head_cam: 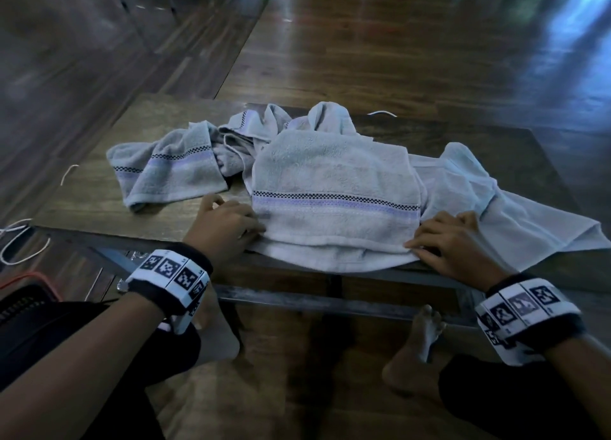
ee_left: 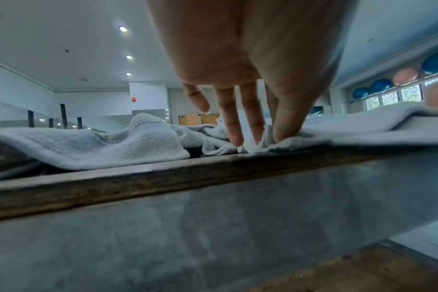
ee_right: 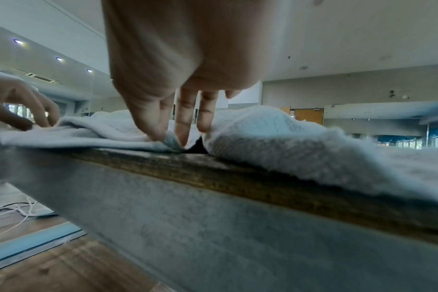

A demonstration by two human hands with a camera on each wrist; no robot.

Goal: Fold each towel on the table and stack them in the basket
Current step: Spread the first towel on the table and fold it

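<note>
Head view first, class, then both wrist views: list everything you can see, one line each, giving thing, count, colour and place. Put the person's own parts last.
Folded towel: one, pale grey with a lilac stripe and black check line, table's near edge, between both hands.
Crumpled towels: at least two, same grey, behind and left of it.
Plain towel: one, pale blue-grey, spread on the right.
Table: one, dark wood.
White cable: on the floor, left.
Exercise balls: blue and pink, a far shelf.
Wristbands: two, black with white markers.
Bare feet: under the table.
Left hand: pinches the folded towel's left corner.
Right hand: pinches its right corner.
</note>
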